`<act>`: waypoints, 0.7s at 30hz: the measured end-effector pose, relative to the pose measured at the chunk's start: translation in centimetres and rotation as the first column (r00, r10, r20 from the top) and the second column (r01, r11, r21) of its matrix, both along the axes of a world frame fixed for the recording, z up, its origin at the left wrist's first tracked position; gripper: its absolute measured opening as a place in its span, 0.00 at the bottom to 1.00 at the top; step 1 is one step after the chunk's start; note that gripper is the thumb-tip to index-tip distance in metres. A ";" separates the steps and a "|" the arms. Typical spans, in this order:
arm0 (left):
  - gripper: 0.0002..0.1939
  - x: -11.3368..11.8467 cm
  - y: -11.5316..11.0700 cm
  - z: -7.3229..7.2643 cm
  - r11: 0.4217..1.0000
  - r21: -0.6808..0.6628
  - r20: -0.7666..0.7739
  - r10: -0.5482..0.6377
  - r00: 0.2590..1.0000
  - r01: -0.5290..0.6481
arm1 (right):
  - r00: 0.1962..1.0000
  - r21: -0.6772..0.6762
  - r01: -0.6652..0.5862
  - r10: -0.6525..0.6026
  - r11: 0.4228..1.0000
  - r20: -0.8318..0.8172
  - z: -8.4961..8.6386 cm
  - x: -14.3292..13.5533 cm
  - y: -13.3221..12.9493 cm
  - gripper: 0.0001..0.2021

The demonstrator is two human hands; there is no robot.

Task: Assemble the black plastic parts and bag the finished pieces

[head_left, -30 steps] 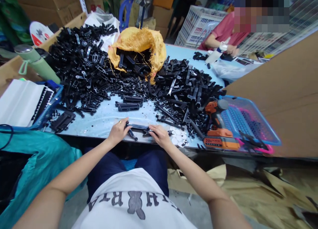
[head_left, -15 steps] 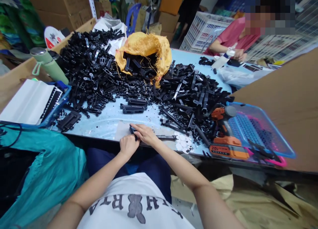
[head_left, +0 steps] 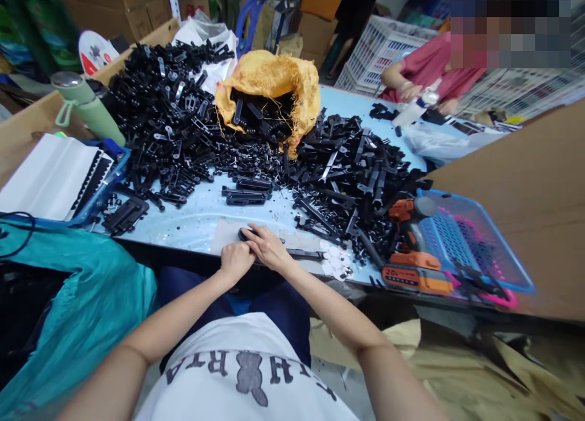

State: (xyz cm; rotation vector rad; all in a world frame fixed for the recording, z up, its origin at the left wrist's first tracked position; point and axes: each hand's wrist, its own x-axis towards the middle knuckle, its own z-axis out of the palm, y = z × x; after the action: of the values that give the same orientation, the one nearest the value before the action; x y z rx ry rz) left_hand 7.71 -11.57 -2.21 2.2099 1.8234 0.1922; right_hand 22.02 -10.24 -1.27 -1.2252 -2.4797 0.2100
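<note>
At the near edge of the light blue table [head_left: 183,231], my left hand [head_left: 237,261] is curled closed, its knuckles against my other hand. My right hand [head_left: 267,248] lies over a small black part [head_left: 245,233], fingers bent and pressed on it. Both hands appear to grip this part; most of it is hidden beneath the fingers. A long black bar [head_left: 304,254] lies just right of my right hand, beside several white round discs [head_left: 337,259]. Two assembled black folding pieces, the nearer one a slotted black bracket [head_left: 247,197], rest beyond my hands.
Heaps of black parts [head_left: 159,116] surround an open yellow sack [head_left: 274,74]. An orange cordless drill [head_left: 414,272] and a blue basket [head_left: 512,268] stand at right. A green flask [head_left: 94,113] and papers [head_left: 50,174] are at left. A person in a pink shirt [head_left: 425,61] works across the table.
My hands stay together on the black part, with the right fingers shifted slightly. The view has moved a little. The co-worker's hand has moved left to the white bottle.
</note>
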 end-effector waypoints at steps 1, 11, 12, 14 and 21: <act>0.17 -0.4 0.2 0.1 0.994 0.077 -0.002 -0.083 0.997 0.083 | 1.000 0.058 0.004 -0.005 0.998 0.011 0.0 1.1 -0.7 0.21; 0.23 0.3 5.0 1.7 0.723 0.209 -0.109 -0.652 0.751 0.658 | 0.950 0.328 0.211 -0.272 0.921 0.154 0.6 11.2 -3.8 0.26; 0.25 0.1 4.3 2.0 0.738 0.217 -0.080 -0.638 0.765 0.639 | 0.971 0.314 0.157 -0.205 0.936 0.125 2.0 11.2 -3.8 0.26; 0.28 -0.5 2.2 2.6 0.755 0.264 0.015 -0.626 0.780 0.601 | 0.999 0.233 0.017 -0.023 0.972 0.025 5.3 10.8 -4.3 0.26; 0.27 1.3 -3.6 2.2 0.905 0.234 0.276 -0.412 0.868 0.355 | 0.730 -0.016 -0.349 0.261 0.937 -0.632 5.3 3.2 -7.5 0.27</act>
State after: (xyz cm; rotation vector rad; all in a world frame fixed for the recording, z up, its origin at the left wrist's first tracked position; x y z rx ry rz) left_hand 8.99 -15.17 -0.01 2.4351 1.2055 0.6111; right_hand 25.23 -17.77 4.00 -0.6174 -2.0618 0.7545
